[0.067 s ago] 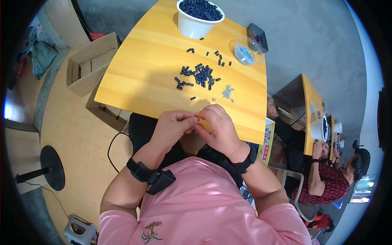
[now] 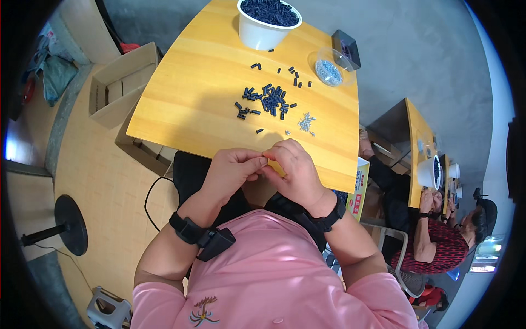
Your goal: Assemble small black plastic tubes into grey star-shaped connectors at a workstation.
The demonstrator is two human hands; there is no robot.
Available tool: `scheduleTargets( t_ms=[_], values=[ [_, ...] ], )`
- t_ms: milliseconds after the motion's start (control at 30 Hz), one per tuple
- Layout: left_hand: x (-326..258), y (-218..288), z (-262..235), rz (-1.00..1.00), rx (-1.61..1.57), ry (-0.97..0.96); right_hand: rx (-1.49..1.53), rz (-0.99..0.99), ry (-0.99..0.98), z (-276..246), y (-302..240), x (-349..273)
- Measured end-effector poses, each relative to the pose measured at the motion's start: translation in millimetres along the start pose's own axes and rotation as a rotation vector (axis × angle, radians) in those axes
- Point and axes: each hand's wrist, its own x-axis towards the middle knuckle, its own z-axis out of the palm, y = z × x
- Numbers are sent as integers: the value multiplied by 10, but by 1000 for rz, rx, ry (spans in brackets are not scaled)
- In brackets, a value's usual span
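Observation:
My left hand [image 2: 235, 169] and my right hand [image 2: 291, 171] meet fingertip to fingertip at the near edge of the wooden table [image 2: 181, 118]. Both are closed in a pinch; whatever sits between the fingertips is hidden. Beyond them lies a loose heap of small black cylindrical pieces [image 2: 272, 101], with several strays around it. Right of the heap is a little pile of small silvery metal pieces [image 2: 306, 122]. A clear round dish [image 2: 329, 73] of similar silvery bits stands farther back on the right.
A white bucket [image 2: 263, 37] full of black pieces stands at the table's far end, a black tray [image 2: 346, 49] at its far right corner. Open cardboard boxes [image 2: 123, 90] sit on the left. At another table on the right, a person in a patterned red top [image 2: 438, 247] works.

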Motion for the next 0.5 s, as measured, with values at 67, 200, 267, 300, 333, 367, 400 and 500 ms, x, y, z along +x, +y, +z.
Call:
scheduleTargets(
  t_ms=[67,200,267,300,333,367,400,500],
  values=[
    [-3,-2,1,-37,-26,0,25,17,-22,2,13,-5],
    [4,-24,-37,-24,-41,-15,45,26,24,54,43,-15],
    [8,-45,-81,7,-67,17,358,246,-57,26,35,25],
    [15,-46,-106,4,-66,17,359,249,-57,7,70,49],
    [27,-41,-132,34,-70,43,284,259,-45,-25,123,90],
    [43,-35,-144,64,-73,67,208,269,-32,-45,168,133],
    [51,-25,-146,63,-73,66,210,354,-21,-62,157,194],
    [67,-2,-156,85,-94,80,-49,131,-32,8,298,301]
  ],
)
